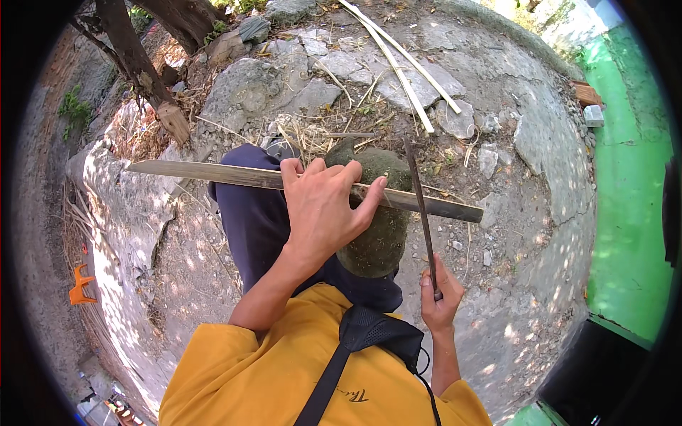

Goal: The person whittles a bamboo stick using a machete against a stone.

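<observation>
A long split bamboo strip (227,174) lies crosswise in front of me, its pointed pale end to the left and its dark end to the right. My left hand (323,209) is closed over its middle, fingers on the far edge and thumb stretched right along it. Under the strip is an olive-green, rounded, pad-like thing (373,245) dotted with small chips, over my right leg. In my closed right hand (442,295) is a long, narrow, dark knife (420,206). Its blade points away from me and crosses the strip near the dark end; contact cannot be told.
Two pale strips (401,71) lie on the broken stone ground ahead. Tree trunks (135,57) stand at the far left, with shavings (298,135) before my knees. A green floor (625,213) runs along the right. An orange plastic object (80,285) is at the left.
</observation>
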Available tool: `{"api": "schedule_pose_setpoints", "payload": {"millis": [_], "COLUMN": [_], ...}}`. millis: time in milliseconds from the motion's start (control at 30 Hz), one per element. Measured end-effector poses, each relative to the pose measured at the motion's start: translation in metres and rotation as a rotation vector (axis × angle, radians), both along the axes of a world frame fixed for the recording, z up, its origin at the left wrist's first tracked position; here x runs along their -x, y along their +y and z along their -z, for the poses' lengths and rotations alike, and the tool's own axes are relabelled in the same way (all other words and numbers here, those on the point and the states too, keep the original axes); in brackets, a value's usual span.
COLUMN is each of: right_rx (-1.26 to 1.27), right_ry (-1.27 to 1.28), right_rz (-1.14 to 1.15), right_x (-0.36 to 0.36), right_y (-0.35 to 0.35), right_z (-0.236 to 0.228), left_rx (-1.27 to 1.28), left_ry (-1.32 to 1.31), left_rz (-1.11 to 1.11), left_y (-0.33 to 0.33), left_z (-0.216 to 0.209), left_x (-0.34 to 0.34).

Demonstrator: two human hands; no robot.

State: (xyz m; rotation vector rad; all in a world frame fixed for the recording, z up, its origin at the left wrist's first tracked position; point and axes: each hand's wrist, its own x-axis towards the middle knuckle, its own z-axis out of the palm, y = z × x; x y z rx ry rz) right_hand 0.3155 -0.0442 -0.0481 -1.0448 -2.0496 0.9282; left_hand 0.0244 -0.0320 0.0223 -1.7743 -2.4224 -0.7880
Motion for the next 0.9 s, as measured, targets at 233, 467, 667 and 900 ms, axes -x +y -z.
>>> {"api": "schedule_pose_setpoints", "payload": {"millis": [233, 467, 667, 900], "right_rx": [0.269, 0.472, 0.520, 0.480], "right_ry": [0.122, 0.193, 0.135, 0.164], "right_rz": [-0.061, -0.180, -0.198, -0.202], "right_x": [-0.007, -0.012, -0.013, -0.008], "right_y": [-0.004, -0.002, -0.002, -0.001], "right_z": [0.000, -0.005, -0.008, -0.008], "left_rx": [-0.029, 0.047, 0.105, 0.055], "left_ry": [-0.019, -0.042, -0.044, -0.040], "left_rz": [0.042, 0.149, 0.194, 0.185], "left_y": [0.000, -0.010, -0.013, -0.013], "left_z": [0.006, -0.007, -0.008, -0.005], "left_x": [0.005, 0.012, 0.015, 0.016]}}
